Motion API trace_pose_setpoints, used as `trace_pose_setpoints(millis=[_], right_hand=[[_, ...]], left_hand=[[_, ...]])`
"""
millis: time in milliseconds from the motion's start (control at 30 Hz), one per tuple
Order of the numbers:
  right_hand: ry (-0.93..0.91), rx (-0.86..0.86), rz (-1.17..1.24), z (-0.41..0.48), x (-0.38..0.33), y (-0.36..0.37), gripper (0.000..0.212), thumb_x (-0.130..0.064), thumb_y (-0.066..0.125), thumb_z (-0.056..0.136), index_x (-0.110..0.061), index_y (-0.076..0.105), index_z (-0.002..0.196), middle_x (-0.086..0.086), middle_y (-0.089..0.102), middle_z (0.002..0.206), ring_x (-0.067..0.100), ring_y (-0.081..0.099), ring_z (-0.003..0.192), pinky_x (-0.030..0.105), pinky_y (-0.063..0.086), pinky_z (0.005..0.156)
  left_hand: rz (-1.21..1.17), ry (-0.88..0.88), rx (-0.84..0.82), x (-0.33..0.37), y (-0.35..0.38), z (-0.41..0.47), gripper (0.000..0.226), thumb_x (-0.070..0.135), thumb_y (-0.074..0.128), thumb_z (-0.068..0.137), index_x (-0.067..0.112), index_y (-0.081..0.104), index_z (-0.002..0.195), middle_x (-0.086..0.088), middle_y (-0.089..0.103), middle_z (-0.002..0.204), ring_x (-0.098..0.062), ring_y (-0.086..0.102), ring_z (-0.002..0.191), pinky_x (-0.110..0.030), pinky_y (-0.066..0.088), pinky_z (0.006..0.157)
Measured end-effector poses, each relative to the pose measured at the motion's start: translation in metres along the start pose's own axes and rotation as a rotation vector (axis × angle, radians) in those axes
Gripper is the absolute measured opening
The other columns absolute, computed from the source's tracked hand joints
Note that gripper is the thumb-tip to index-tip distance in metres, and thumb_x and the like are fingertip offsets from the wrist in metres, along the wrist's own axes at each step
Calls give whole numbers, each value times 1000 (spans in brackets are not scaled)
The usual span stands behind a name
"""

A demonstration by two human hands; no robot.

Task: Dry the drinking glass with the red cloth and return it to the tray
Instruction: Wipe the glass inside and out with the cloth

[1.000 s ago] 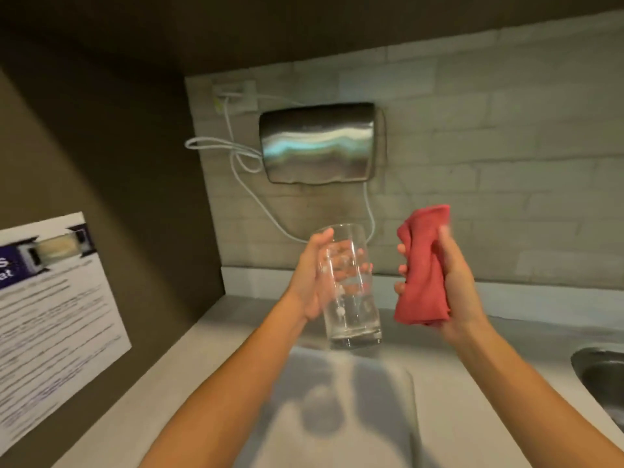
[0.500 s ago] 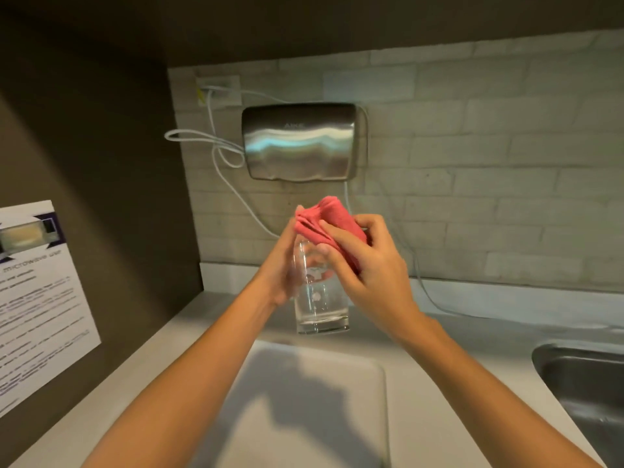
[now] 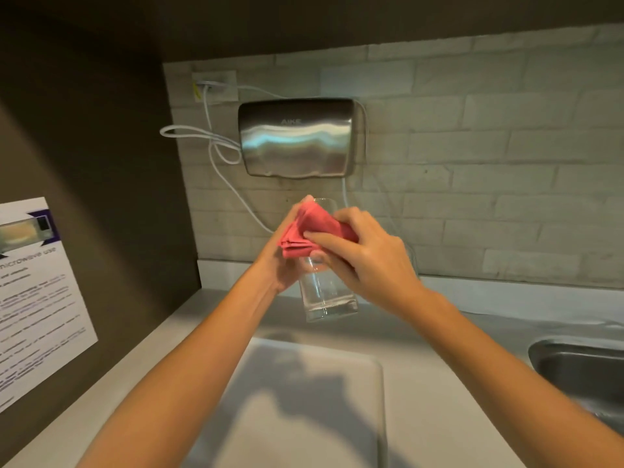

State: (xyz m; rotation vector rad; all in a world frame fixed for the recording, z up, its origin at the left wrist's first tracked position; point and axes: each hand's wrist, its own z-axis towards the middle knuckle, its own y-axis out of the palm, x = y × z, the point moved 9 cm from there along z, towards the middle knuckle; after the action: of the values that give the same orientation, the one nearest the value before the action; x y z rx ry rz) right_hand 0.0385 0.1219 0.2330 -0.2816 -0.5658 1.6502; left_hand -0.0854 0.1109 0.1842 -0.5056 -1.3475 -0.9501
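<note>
**Cloth meets glass: the drying is under way**

Moved across from the right of the frame a second ago, the red cloth (image 3: pixel 312 231) now lies bunched against the upper part of the glass (image 3: pixel 326 288), where before the two were held apart in the air.

Nearest the camera, both forearms reach up from the bottom edge over the pale tray (image 3: pixel 304 410), which lies flat on the counter (image 3: pixel 439 366) and carries only their shadow. Above the far edge of the tray, at the centre of the frame, the left hand (image 3: pixel 282 261) is wrapped around the glass from the left side and holds it upright, clear of the tray and counter. The right hand (image 3: pixel 364 261) is closed on the folded cloth, fingers on top and thumb beneath, pressing it against the near side of the glass by the rim. Whether any cloth goes inside the rim cannot be told. The lower half of the glass is bare.

To the right, a steel sink (image 3: pixel 580 369) cuts into the frame edge. On the brick wall behind hangs a metal dryer (image 3: pixel 299 138) with white cables (image 3: pixel 216 143) looping to its left; a printed notice (image 3: pixel 37 298) is stuck to the dark panel at the left.

Judging from this, wiping has only begun: the base and probably the inside remain to be dried, and the return to the tray is not yet done.
</note>
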Motion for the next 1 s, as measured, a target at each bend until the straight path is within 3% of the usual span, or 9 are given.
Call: trace_pose_setpoints(millis=[167,267,433,533,667,767,867,933,1000], right_hand=[[-330,-184,-6,-42,-36,22,28,-37,40,95,-28,65,106,-1,45,110,17,44,85,25,34,45],[-118,-76,-28,-8,-7,9,28,-42,40,94,-30,62,108,3,55,102,22,51,81,25,36,42],[-156,-68,-61,-19,-21,18,24,-35,50,90,-26,65,107,3,54,103,21,49,81,26,36,42],[-238,-144,-64,-39,-31,24,24,-33,49,91,-28,64,109,1,52,104,20,49,79,24,34,45],[4,-33,-104,2,0,6,28,-37,47,88,-27,65,107,8,59,95,25,57,77,24,35,41],[-106,-79,-120,-14,-19,18,26,-37,48,88,-26,64,106,4,54,102,22,51,81,24,34,42],[-245,-177,-55,-42,-33,30,25,-36,47,92,-27,63,109,1,48,104,19,46,81,28,36,43],[-104,-138,-25,-26,-12,23,28,-39,45,91,-30,61,111,3,49,101,19,46,82,28,39,43],[80,-42,-18,-5,11,9,31,-41,45,89,-29,63,112,8,56,98,22,51,82,29,43,44]], left_hand=[[42,-12,147,-2,-20,-4,40,49,54,84,12,67,86,-6,68,85,-22,63,80,-37,52,75],[40,-21,34,-8,-9,-4,50,50,44,88,18,73,64,0,67,60,-13,61,53,-31,49,60],[0,-59,36,-9,-13,-4,43,53,54,83,11,63,73,-13,53,73,-16,54,49,-27,45,49],[41,-69,130,-14,-23,-7,42,48,50,87,7,57,85,-6,64,70,-17,60,59,-30,49,57],[47,-103,87,-18,-13,-4,43,50,46,88,12,60,75,-4,63,61,-10,58,46,-29,50,57],[37,-90,54,-16,-13,-1,62,54,52,83,-7,57,74,-20,59,72,-19,47,40,-28,42,48],[30,-84,130,-18,-22,-5,44,51,57,81,8,65,83,-11,65,77,-16,62,52,-28,52,56],[12,-66,41,-19,-11,-4,43,51,49,85,14,70,77,-6,65,69,-12,59,46,-23,51,50],[28,-70,79,-18,-13,-1,41,55,51,82,18,70,77,-4,66,70,-14,60,56,-29,51,59]])
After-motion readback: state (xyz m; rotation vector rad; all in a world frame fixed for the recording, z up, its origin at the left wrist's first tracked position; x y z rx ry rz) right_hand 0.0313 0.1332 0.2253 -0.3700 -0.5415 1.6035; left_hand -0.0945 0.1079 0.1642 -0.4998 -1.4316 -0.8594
